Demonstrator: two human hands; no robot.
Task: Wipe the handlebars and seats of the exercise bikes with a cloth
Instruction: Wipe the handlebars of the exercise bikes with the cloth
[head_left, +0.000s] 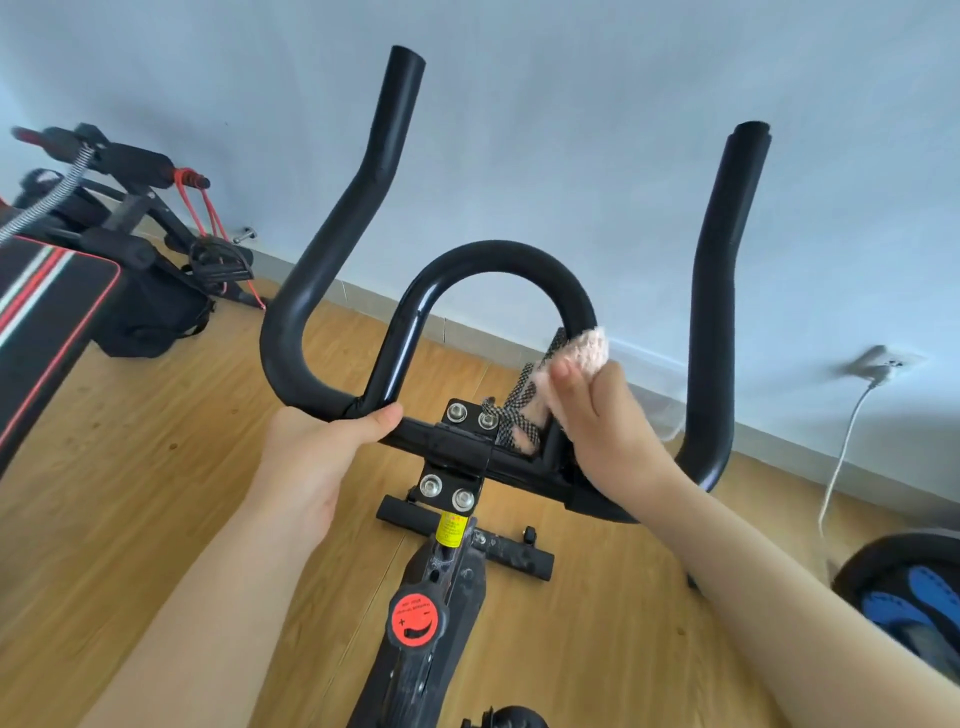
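The exercise bike's black handlebars (332, 234) fill the middle of the view, with two tall outer horns and a central loop (493, 260). My left hand (317, 447) grips the crossbar at the base of the loop's left leg. My right hand (602, 415) presses a pink cloth (587, 348) with a checkered grey edge around the loop's right leg. Part of the cloth hangs down beside the bolted clamp (470, 415). The bike's seat is out of view.
A red resistance knob (415, 621) sits on the frame below the clamp. A black and red workout bench (47, 312) and a black bag stand at left. A white cable (844, 441) runs from a wall socket at right. Blue and black equipment (909, 597) lies at lower right.
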